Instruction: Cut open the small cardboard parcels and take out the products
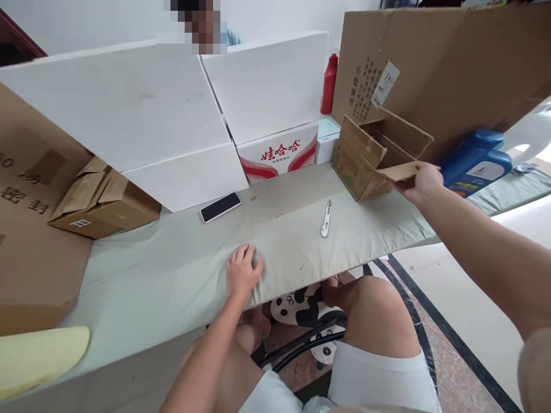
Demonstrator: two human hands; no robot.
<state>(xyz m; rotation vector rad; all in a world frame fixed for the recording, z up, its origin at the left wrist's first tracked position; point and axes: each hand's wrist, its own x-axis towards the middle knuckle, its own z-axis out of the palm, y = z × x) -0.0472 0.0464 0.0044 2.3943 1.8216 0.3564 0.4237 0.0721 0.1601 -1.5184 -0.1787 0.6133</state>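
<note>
My right hand (424,182) grips a flap of a small open cardboard box (359,172) at the right of the table, thumb on top and the other fingers hidden below. The box's flaps stand up, and its inside is mostly out of sight. Near the table's front edge, my left hand (243,267) rests on the pale green cloth (172,269) with its fingers apart, holding nothing. A white utility knife (326,219) lies between my hands. Beyond my left hand is a phone (221,207) with a dark screen.
White boxes (267,86) stand along the back, with a red and white carton (279,154) below. A red bottle (329,86), a large cardboard sheet (451,63) and a blue jug (477,163) are at right. Another cardboard box (116,203) sits left. A person is behind.
</note>
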